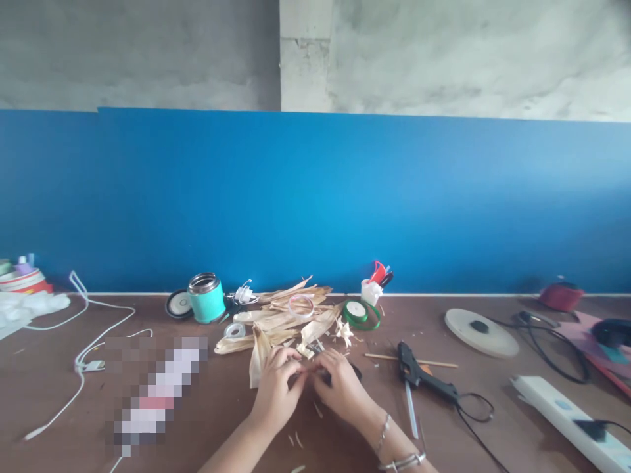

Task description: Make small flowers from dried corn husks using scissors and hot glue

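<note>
There was the husk strip [257, 360], pale tan, dry and creased lengthwise, standing tilted just beside the left hand [276, 389], upper end tucked behind its fingers.

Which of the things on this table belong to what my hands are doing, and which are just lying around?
In hand: left hand and right hand, fingertips pinched together; dried husk pile; husk flower; probably the glue gun and green ribbon spool.
Lying about: teal canister; white cable; power strip; white disc; red bowl.
</note>
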A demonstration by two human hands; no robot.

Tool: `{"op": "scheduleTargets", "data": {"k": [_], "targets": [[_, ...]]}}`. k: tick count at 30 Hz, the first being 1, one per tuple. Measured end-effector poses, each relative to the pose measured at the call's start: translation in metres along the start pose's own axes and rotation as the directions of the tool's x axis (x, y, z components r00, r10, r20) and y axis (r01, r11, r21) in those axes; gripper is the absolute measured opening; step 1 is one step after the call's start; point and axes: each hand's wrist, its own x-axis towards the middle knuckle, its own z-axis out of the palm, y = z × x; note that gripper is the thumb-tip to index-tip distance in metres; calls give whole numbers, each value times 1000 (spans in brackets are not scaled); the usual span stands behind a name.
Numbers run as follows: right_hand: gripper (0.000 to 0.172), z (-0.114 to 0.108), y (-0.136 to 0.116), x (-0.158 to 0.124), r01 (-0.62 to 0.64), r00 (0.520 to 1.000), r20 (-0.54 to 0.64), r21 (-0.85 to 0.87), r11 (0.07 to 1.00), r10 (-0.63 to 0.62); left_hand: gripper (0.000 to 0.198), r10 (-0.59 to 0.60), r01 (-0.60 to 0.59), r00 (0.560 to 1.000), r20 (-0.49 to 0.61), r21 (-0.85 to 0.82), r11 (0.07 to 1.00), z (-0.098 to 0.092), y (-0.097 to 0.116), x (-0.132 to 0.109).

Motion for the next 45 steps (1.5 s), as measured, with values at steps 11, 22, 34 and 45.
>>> {"op": "scheduleTargets", "data": {"k": [11, 22, 34, 45], "targets": [[13, 5, 2, -2, -54, 998, -28, 170, 984, 60, 12, -28, 28, 1000, 4, -74, 997, -3, 5, 1], [19, 4, -1, -3, 19, 999, -46, 34, 999, -17, 15, 16, -16, 1000, 12, -14, 1000, -4, 2, 0], [20, 17, -9, -4, 87, 977, -188, -62, 994, -97, 14, -73, 87, 993, -91, 162, 983, -2, 17, -5], [17, 12, 0, -4, -72, 959, -278, -44, 996, 57, 14, -117, 179, 963, -242, 250, 952, -11, -3, 0]]}}
